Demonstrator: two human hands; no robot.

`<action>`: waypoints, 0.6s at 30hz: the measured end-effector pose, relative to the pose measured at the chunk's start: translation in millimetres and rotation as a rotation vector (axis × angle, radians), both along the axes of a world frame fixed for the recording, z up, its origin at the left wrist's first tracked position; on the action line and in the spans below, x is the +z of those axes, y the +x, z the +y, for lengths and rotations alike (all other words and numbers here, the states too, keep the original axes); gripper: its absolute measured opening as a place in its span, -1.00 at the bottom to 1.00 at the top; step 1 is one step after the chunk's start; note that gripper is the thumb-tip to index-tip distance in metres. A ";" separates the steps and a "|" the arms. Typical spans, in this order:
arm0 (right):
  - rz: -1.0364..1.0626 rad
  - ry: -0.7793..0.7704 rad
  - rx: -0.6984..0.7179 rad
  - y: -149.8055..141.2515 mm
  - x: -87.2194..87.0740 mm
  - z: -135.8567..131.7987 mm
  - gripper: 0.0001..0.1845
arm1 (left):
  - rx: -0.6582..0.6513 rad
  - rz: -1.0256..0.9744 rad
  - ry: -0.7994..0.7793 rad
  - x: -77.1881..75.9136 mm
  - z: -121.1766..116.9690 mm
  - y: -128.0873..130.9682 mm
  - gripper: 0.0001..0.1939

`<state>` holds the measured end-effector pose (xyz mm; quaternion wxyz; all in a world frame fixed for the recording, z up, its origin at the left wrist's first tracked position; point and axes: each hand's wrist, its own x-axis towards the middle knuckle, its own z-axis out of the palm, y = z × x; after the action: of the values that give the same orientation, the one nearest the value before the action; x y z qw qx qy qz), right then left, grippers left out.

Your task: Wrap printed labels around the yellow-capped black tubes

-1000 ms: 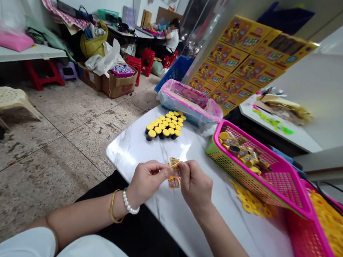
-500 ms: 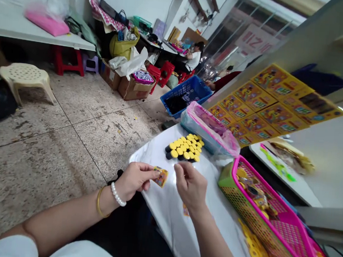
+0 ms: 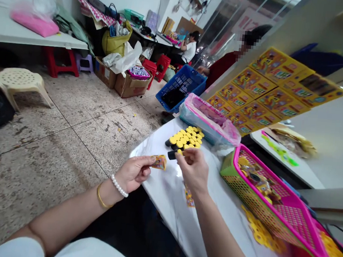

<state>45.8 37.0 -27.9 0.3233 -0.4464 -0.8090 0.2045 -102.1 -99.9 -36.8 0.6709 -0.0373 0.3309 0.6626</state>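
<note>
Over the edge of the white table [image 3: 165,196], my left hand [image 3: 134,172] pinches a small yellow printed label [image 3: 159,162] between thumb and fingers. My right hand [image 3: 196,171] holds a short black cylinder with a yellow top [image 3: 172,155], tilted so its black end points toward the label. A small gap separates the two. Just beyond, a cluster of the same yellow-topped black cylinders [image 3: 188,137] stands on the table. Another printed label [image 3: 188,197] lies by my right wrist, partly covered by it.
A pink and green basket [image 3: 249,203] of small packed pieces stands at right, with flat yellow rings [image 3: 260,232] beside it. Behind the cylinders sits a plastic-lined tub [image 3: 209,122]. Yellow printed cards [image 3: 252,95] rise beyond. A person in dark red is near a blue crate [image 3: 162,97].
My right hand now holds a yellow-topped black cylinder near the cluster. The label in my left hand has shifted slightly up and is turned more level. The person in dark red shows more.
</note>
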 end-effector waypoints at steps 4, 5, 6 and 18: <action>0.512 -0.407 0.197 23.0 19.1 -21.7 -0.60 | -0.022 -0.034 0.007 5.0 8.1 5.2 -0.91; 0.548 -0.442 0.205 25.8 21.6 -26.5 -0.63 | -0.032 -0.041 0.009 6.2 10.3 7.5 -0.90; 0.566 -0.464 0.208 27.4 23.3 -30.8 -0.65 | -0.045 -0.048 0.015 7.4 12.3 9.8 -0.89; 0.341 -0.241 0.176 36.3 31.2 -50.5 -0.69 | -0.066 -0.052 0.087 11.1 19.0 22.7 -0.93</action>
<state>82.1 -13.5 3.3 0.3806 -0.3684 -0.7482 0.3996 -79.4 -80.8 -25.6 0.7019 -0.0145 0.2853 0.6525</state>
